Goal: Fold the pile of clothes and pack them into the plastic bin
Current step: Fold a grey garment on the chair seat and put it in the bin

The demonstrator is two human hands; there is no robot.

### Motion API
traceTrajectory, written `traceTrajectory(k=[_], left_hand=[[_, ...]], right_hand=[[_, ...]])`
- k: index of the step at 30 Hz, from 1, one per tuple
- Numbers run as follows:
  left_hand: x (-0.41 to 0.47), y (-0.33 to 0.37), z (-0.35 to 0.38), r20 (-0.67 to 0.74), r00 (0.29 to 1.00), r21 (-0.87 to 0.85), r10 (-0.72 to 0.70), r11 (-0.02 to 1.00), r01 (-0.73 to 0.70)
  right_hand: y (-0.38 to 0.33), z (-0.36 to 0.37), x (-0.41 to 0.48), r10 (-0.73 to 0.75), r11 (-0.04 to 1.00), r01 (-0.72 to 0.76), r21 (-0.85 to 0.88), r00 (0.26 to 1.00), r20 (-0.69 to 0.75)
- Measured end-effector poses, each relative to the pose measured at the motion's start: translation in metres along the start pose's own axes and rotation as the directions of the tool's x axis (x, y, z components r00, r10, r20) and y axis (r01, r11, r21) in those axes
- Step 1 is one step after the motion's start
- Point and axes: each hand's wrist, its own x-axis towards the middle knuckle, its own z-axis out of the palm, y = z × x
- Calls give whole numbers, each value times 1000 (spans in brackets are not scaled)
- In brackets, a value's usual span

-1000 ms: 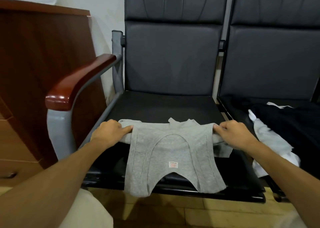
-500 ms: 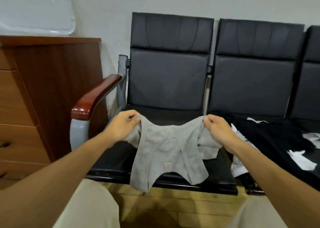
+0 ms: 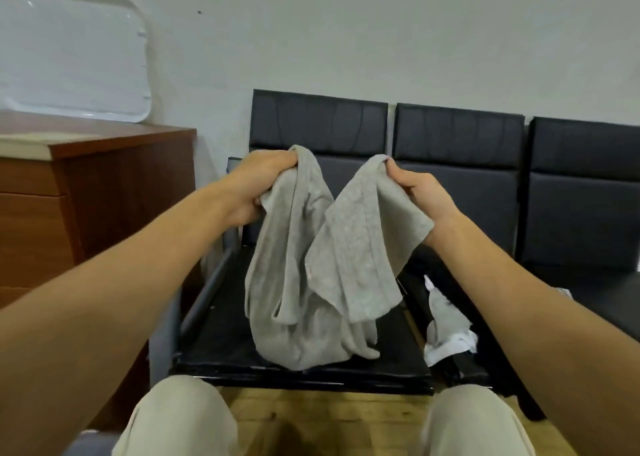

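Change since a second ago: the grey garment (image 3: 311, 265) lay flat on the black chair seat (image 3: 225, 345) with a hand pressing each side; both hands have since lifted it, so it now hangs above the seat with only its lower folds resting there. The camera has also tipped upward, showing more wall.

Head view, left hand (image 3: 258, 185): fingers curled tight around a bunched top edge of the garment, above the seat.

Head view, right hand (image 3: 420, 194): thumb and fingers pinched closed on the other top edge, level with the left hand and a little apart from it.

Garment: sagging in a deep dip between the two grips, doubled over itself, hem bunched on the seat's front part.

Doing the step well: judged from the slack, drawing the hands apart would take out the sag; then lower it evenly so the hem does not crumple under the fold.

Surface: a dark padded seat, smooth, one of a row of joined chairs.

Room: beside the seat on the right, white cloth (image 3: 446, 331) of the pile on the next chair; to its left a wooden cabinet (image 3: 114, 192); on that, against the wall, a clear plastic bin (image 3: 72, 57).
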Motion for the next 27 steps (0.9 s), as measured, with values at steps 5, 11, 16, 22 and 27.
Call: traceTrajectory(k=[5,11,16,22,27], left_hand=[[12,-4,-25,-42,992,-325,-118,941,98],[12,-57,-25,-62,996,573,63,819,-16],[24,-95,-49,-101,991,784,88,620,26],[32,-133,-62,-204,972,838,118,534,111],[39,-166,-67,-118,992,944,47,314,97]], right_hand=[[3,-9,9,-99,949,121,291,991,-90],[49,-36,21,-100,967,9,-254,931,-350],[69,-70,26,-517,459,157,-874,848,-119],[84,-99,30,-311,-133,-54,-990,951,-11],[91,-110,44,-132,300,-41,-953,988,-84]])
